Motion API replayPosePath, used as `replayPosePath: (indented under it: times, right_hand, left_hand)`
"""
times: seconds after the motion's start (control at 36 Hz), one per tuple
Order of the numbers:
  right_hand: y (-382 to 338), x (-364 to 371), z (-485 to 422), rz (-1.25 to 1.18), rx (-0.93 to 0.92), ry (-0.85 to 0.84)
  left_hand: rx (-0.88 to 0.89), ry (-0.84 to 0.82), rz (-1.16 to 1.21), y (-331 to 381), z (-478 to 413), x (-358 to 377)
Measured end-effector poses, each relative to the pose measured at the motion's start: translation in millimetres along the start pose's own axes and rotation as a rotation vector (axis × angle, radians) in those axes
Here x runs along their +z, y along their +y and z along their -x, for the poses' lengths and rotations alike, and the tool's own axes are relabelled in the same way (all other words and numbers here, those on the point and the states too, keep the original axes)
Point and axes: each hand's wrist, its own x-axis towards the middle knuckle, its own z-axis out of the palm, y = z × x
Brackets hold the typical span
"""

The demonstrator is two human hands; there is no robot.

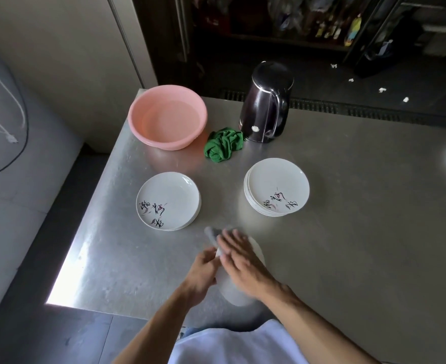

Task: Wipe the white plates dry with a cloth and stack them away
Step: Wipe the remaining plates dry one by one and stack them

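**Drying one plate, mid-wipe, at the lower centre of the frame**

The left hand (pixel 203 271) has its grip curled round the near-left rim of the held plate (pixel 239 287), which hangs tilted just above the counter (pixel 347 232). The right hand (pixel 240 256) lies across the plate with its fingers stretched out, a wide, flat grip that presses a grey cloth (pixel 212 233) onto the plate. Both the hand and the cloth are smeared by motion, so the thumb cannot be made out.

Two stacks of white plates rest further up the counter: the left stack (pixel 168 200) at mid-left and the taller right stack (pixel 277 187) at mid-right, well apart. The frame does not show which stack is the dried one.

Behind them, a crumpled green cloth (pixel 223 145) lies between a pink basin (pixel 167 116) and a dark kettle (pixel 266 103).

To do this step well, the left hand probably needs to hold the rim firmly while the cloth sweeps in circles from the centre outward. Turning the plate would let the cloth reach the rim under the left fingers, and the underside needs wiping too. The plate should then go down flat onto the dried stack, not be dropped.
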Motion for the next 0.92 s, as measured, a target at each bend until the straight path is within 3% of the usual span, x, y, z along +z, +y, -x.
replayPosePath:
  times: [0.06, 0.11, 0.17, 0.25, 0.31, 0.44, 0.5, 0.58, 0.67, 0.72, 0.78, 0.86, 0.92]
  right_hand:
    - [-3.2, 2.6, 1.7, 0.028, -0.119, -0.053]
    - [3.7, 3.3, 4.6, 0.070, -0.121, -0.041]
    - [15.0, 3.3, 6.9, 0.104, -0.002, -0.002]
    - [23.6, 3.3, 3.4, 0.018, 0.322, 0.027]
    - [23.9, 3.0, 2.5, -0.013, 0.366, 0.063]
    - [14.9, 3.1, 14.3, 0.134, -0.096, -0.077]
    - [19.1, 1.9, 13.7, 0.180, -0.120, -0.057]
    - [27.9, 2.2, 6.2, 0.120, 0.245, 0.103]
    - [22.5, -6.1, -6.2, -0.226, 0.581, 0.159]
    - [15.2, -7.2, -7.5, -0.301, 0.519, 0.152]
    - [5.5, -6.6, -4.4, -0.285, 0.336, 0.135]
    - [-5.2, 0.7, 0.5, -0.125, 0.022, 0.064]
    - [-5.3, 1.8, -0.4, -0.036, -0.048, 0.044]
  left_hand:
    - [0.029, -0.049, 0.000, -1.3, 3.6, -2.9]
    - [0.020, -0.048, 0.018, -1.3, 3.8, -5.9]
    - [0.001, -0.051, 0.018, -0.5, 3.6, -5.9]
    - [-0.014, -0.057, 0.013, -0.7, 5.8, -3.7]
    - [-0.011, -0.054, 0.020, -2.7, 7.2, -3.2]
    - [0.010, -0.054, 0.008, -4.3, 8.0, -3.0]
    - [0.033, -0.042, 0.033, -7.1, 8.2, -2.2]
    - [0.050, 0.002, 0.129, -12.0, 7.8, 0.3]
    - [0.042, 0.127, 0.231, -11.6, 4.3, 0.4]
    - [0.037, 0.160, 0.206, -5.0, 1.2, 1.0]
    - [0.024, 0.127, 0.145, 2.5, -0.9, 1.4]
    - [0.038, 0.067, 0.059, 8.4, -0.6, 0.2]
    - [0.044, 0.048, 0.047, 7.9, 0.3, -1.4]
